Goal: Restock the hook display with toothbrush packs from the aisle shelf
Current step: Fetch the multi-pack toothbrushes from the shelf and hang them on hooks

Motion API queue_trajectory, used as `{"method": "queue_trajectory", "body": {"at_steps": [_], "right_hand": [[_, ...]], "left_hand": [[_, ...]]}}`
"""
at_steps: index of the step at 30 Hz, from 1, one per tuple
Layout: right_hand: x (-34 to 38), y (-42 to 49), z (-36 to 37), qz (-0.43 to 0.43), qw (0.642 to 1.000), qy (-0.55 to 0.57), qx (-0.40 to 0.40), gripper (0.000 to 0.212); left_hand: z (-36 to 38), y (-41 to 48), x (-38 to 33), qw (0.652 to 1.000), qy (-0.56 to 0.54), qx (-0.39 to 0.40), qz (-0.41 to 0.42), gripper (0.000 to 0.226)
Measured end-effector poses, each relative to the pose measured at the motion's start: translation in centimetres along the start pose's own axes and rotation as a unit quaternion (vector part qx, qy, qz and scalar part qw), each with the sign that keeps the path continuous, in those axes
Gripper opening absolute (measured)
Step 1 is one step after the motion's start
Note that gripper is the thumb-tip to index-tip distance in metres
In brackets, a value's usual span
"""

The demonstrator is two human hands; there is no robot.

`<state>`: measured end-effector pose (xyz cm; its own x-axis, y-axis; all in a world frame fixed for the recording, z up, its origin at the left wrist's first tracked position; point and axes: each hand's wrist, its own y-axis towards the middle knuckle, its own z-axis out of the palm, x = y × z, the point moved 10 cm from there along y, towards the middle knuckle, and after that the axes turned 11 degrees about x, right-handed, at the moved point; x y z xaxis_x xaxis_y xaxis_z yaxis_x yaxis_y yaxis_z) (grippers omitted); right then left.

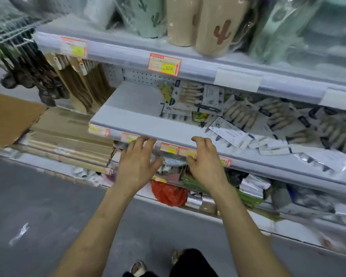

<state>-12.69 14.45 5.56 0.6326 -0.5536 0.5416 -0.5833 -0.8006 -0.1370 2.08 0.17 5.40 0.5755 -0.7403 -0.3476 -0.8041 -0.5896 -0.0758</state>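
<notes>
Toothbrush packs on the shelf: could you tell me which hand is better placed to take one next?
Probably the right hand: open, empty, nearest the toothbrush packs; the left hand faces bare shelf.

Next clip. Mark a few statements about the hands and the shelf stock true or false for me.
1. The left hand and right hand each grip a pack. False: both are empty, fingers spread at the shelf's front edge.
2. The carded toothbrush packs lie in a loose pile on the right of the grey middle shelf. True.
3. A beige cactus-print container stands on the top shelf. True.
4. The red plastic bag hangs above the hands. False: it lies on a lower shelf, below them.
</notes>
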Motion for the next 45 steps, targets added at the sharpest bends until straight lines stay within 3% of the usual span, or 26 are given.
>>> {"method": "queue_trajectory", "body": {"at_steps": [5,11,22,27,31,36,40,42,45], "right_hand": [[-5.0,-1.4,-1.5,0.074,0.993,0.062,-0.069,0.053],[-12.6,-0.9,-2.8,0.172,0.953,0.197,-0.153,0.059],[-21.9,2.3,-4.0,0.232,0.888,0.291,-0.271,0.062],[-23.4,2.9,-4.0,0.212,0.82,0.416,-0.331,0.06],[-23.7,3.6,-3.1,0.187,0.761,0.527,-0.328,0.056],[-24.2,4.9,-2.2,0.141,0.722,0.601,-0.311,0.018],[-24.9,4.9,-1.9,0.134,0.711,0.625,-0.293,0.019],[-25.0,5.2,-2.0,0.133,0.719,0.622,-0.279,0.018],[-25.1,5.4,-2.4,0.13,0.724,0.619,-0.275,0.019]], "left_hand": [[1.9,2.4,-1.4,0.998,0.001,0.039,0.056,0.069],[4.1,5.3,-2.8,0.995,0.022,0.044,0.082,0.06],[7.7,9.5,-4.0,0.995,0.036,0.033,0.087,0.058],[8.3,11.0,-3.3,0.995,0.033,0.035,0.083,0.058],[8.0,12.5,-4.2,0.996,0.012,0.017,0.091,0.052],[9.0,15.4,-5.7,0.991,-0.107,0.041,0.07,0.049],[9.6,18.8,-7.2,0.981,-0.187,0.039,0.047,0.045],[9.8,20.6,-7.2,0.963,-0.269,0.029,0.008,0.038],[10.8,22.7,-6.3,0.906,-0.416,0.018,-0.073,0.036]]}}
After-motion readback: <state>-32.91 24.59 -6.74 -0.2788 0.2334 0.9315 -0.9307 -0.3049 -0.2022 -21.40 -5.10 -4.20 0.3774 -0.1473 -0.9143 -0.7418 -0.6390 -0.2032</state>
